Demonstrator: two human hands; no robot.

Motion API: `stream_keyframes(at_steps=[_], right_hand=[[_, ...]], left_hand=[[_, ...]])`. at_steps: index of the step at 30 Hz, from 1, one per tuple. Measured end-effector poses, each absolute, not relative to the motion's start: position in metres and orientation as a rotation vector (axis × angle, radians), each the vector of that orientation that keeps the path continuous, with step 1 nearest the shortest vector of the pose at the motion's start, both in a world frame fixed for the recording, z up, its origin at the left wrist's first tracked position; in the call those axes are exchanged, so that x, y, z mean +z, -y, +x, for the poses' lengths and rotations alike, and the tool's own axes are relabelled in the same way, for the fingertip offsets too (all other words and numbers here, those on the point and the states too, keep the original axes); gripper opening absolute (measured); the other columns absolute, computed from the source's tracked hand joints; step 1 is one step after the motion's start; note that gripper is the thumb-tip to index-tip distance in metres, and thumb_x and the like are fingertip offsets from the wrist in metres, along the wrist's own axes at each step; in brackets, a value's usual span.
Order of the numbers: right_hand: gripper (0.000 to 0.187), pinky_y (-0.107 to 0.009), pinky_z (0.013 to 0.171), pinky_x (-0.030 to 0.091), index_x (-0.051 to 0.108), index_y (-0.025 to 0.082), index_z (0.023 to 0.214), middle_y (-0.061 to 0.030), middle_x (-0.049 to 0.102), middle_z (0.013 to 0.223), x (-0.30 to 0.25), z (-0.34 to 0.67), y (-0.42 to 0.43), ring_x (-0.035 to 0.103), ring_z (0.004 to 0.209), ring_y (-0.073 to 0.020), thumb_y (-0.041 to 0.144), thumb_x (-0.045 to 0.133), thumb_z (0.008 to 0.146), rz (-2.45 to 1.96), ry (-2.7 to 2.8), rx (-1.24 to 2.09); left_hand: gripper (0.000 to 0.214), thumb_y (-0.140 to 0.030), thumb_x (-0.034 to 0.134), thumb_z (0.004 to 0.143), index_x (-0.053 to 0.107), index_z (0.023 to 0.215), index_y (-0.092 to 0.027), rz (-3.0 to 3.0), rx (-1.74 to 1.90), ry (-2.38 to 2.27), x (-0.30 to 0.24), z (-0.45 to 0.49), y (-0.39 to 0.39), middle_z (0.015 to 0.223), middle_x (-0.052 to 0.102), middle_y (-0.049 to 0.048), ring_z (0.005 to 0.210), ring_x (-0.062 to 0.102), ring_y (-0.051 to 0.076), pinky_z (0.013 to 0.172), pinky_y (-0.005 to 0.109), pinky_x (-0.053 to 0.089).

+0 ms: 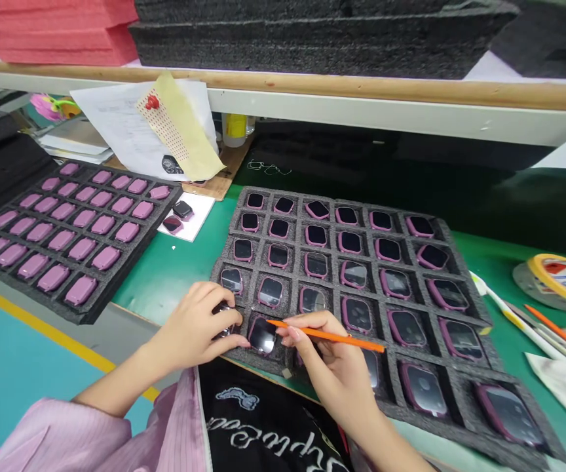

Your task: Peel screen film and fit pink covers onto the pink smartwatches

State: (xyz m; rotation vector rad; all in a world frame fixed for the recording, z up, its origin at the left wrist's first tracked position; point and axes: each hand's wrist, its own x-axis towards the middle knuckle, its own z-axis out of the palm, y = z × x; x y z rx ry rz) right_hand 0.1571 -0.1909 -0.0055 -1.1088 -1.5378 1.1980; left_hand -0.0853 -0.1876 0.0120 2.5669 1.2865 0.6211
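My right hand (332,367) pinches a thin orange stick (342,338), its tip at the screen of a watch case (264,335) in the front row of a grey foam tray (329,298). My left hand (202,324) is curled over the front left cell, thumb and fingers around another watch case (224,318), which they partly hide. Rows of purple-framed watch cases with dark, glossy screens fill the tray. My right hand covers part of the front cells.
A second foam tray (94,298) at the left holds purple watch cases. Two loose cases lie on a white pad (199,219). A shelf edge (386,108) with foam stacks crosses above. At the right are brushes (519,314) and a tape-rimmed container (558,282).
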Motion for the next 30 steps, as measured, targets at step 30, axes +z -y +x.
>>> stream_keyframes(at_steps=[30], right_hand=[[0.017,-0.03,0.067,0.058,0.064,0.023,0.097,-0.0045,0.073,0.086,-0.006,0.106,0.186,0.073,0.076,-0.0185,0.034,0.053,0.101,-1.04,1.714,1.239]], left_hand=[[0.043,-0.046,0.074,0.087,0.055,0.118,-0.023,2.196,0.981,-1.198,-0.013,-0.117,0.201,0.11,0.072,0.0107,0.104,0.069,0.025,0.093,0.043,0.052]])
